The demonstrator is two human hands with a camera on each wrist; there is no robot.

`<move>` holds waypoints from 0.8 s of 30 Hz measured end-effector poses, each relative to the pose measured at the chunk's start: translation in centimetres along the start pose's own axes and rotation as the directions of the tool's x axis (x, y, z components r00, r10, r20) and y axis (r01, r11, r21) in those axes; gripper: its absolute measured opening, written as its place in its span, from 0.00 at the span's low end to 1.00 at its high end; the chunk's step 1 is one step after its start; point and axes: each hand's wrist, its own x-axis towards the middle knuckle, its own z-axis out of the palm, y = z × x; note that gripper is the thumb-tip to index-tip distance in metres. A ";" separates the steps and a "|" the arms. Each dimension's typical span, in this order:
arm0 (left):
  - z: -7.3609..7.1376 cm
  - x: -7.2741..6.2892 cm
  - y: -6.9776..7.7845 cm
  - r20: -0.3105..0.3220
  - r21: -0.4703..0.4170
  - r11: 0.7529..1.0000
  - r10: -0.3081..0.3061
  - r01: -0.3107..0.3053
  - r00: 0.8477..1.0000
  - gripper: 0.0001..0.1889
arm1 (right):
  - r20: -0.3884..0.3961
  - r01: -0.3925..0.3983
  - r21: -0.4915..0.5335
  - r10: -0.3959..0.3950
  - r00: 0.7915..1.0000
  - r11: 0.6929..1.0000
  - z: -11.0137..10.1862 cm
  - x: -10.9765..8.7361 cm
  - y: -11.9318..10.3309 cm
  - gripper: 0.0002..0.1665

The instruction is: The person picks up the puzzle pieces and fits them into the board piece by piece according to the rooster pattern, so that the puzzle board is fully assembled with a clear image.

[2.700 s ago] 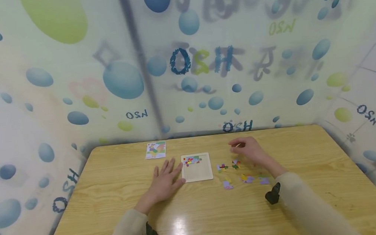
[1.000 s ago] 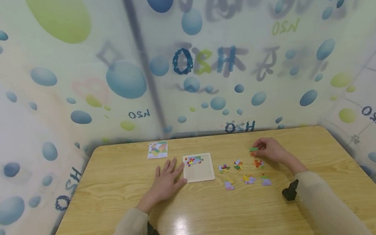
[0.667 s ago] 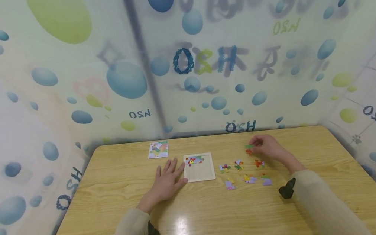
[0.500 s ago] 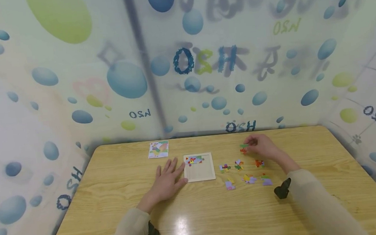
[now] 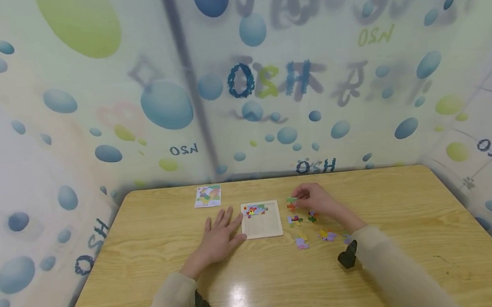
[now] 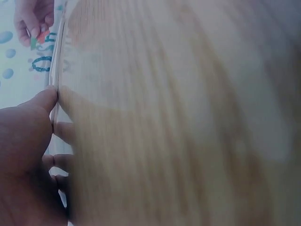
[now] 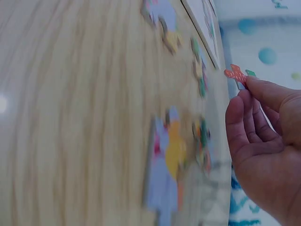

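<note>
My right hand (image 5: 316, 199) pinches a red and green jigsaw piece (image 7: 236, 75) between thumb and fingertips, raised above the table just right of the square puzzle frame (image 5: 263, 235). In the top left of that frame sit some joined colourful pieces (image 5: 255, 210). With fingers spread, my left hand (image 5: 218, 240) lies flat on the table, its thumb and index fingertips at the frame's left edge. Several loose jigsaw pieces lie near the right hand, among them a lilac and yellow one (image 5: 302, 241) and another yellow and lilac one (image 5: 326, 235).
A square picture card (image 5: 208, 196) lies behind the left hand, near the back of the wooden table (image 5: 150, 259). Right behind the table rises a wall (image 5: 244, 129) patterned with blue and green dots. One loose piece (image 5: 346, 238) is partly hidden by the right forearm.
My right hand took hold of the red and green piece at the right and has carried it left to beside the frame. The left hand stays in place.
</note>
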 end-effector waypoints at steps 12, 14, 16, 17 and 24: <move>-0.8 0.1 0.7 0.021 0.042 0.999 -0.024 0.023 0.999 0.33 | 0.010 -0.025 0.034 0.025 1.000 0.999 3.5 1.8 -1.3 0.08; -0.8 0.1 0.7 0.024 0.043 0.999 -0.026 0.025 0.999 0.33 | 0.007 -0.034 0.047 0.034 0.999 0.998 3.9 2.0 -1.5 0.08; -0.8 0.1 0.7 0.021 0.034 0.999 -0.023 0.022 1.000 0.33 | 0.011 -0.034 0.051 0.034 0.999 0.998 4.4 2.2 -1.6 0.08; -0.8 0.1 0.6 0.015 0.025 1.000 -0.018 0.018 1.000 0.33 | 0.013 -0.036 0.055 0.035 0.999 0.998 4.6 2.3 -1.6 0.09; -0.3 0.0 0.3 0.006 0.002 1.000 -0.007 0.007 1.000 0.34 | -0.012 -0.031 -0.041 0.031 0.999 0.999 5.5 2.8 -1.9 0.09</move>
